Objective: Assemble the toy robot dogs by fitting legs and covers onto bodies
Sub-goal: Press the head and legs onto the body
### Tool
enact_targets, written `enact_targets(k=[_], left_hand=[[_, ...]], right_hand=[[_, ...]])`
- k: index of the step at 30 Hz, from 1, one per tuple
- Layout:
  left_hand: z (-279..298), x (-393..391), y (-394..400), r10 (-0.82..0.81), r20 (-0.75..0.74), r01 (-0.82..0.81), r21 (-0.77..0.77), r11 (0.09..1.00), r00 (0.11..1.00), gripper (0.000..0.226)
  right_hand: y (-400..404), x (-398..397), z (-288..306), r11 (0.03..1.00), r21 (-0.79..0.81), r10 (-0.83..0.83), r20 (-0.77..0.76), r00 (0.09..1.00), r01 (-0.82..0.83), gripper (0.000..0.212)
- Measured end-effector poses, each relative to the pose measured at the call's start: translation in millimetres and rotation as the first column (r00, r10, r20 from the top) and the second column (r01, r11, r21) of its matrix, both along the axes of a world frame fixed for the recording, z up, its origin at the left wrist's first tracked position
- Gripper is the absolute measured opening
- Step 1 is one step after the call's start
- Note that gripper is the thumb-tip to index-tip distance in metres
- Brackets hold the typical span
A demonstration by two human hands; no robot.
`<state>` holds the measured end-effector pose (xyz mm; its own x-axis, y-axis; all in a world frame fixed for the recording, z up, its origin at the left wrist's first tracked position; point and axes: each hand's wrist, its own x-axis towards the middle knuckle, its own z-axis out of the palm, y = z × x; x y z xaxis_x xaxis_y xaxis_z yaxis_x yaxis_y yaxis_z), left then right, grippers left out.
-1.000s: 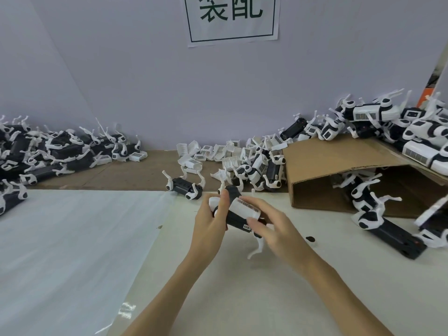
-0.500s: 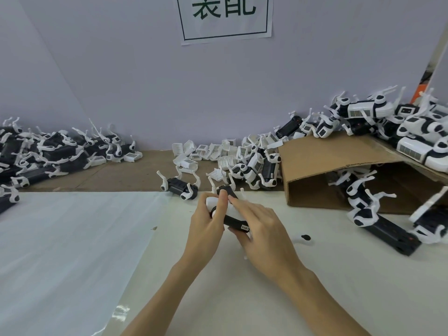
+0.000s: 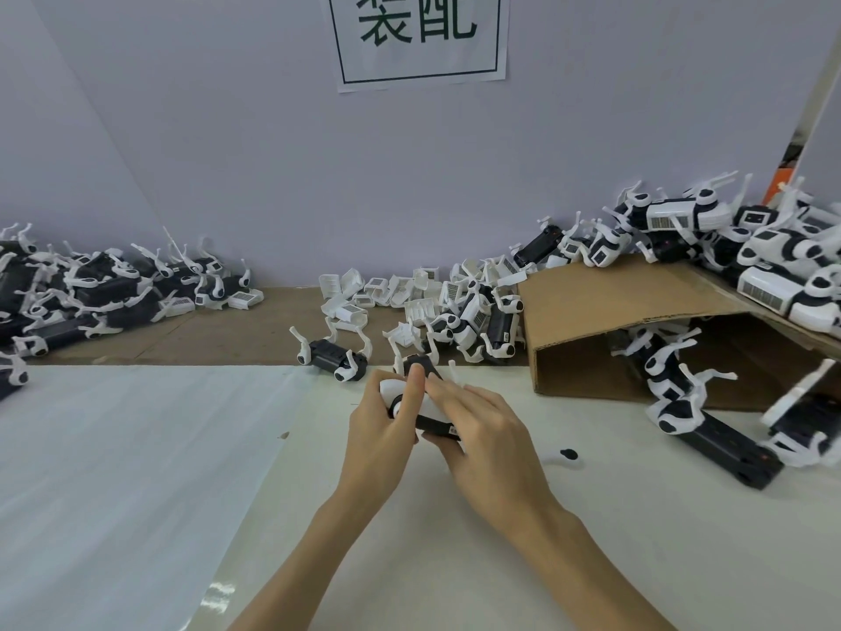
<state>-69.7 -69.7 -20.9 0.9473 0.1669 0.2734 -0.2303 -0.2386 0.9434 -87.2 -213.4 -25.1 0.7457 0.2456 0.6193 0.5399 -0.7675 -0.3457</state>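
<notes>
Left hand point(image 3: 380, 428) and right hand point(image 3: 484, 441) gripping toy dog point(image 3: 430, 414) between them

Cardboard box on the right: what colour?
Plain brown cardboard box, lying on its side; head view shows it.

Black toy dog body point(image 3: 432, 419) with white cover, gripped between both hands above table.

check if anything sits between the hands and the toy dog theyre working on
Nothing visible does. The left hand and right hand both already grip the toy dog directly, above the table.
</notes>
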Motion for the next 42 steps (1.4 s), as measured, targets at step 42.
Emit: enact_targets(k=[42], left_hand=[[9,0,31,-0.203,0.062,0.170,0.343,0.924,0.977,0.038]], right_hand=[[-24,3,3,0.944,0.284,0.250,-0.293,0.923,-0.166,0.043]])
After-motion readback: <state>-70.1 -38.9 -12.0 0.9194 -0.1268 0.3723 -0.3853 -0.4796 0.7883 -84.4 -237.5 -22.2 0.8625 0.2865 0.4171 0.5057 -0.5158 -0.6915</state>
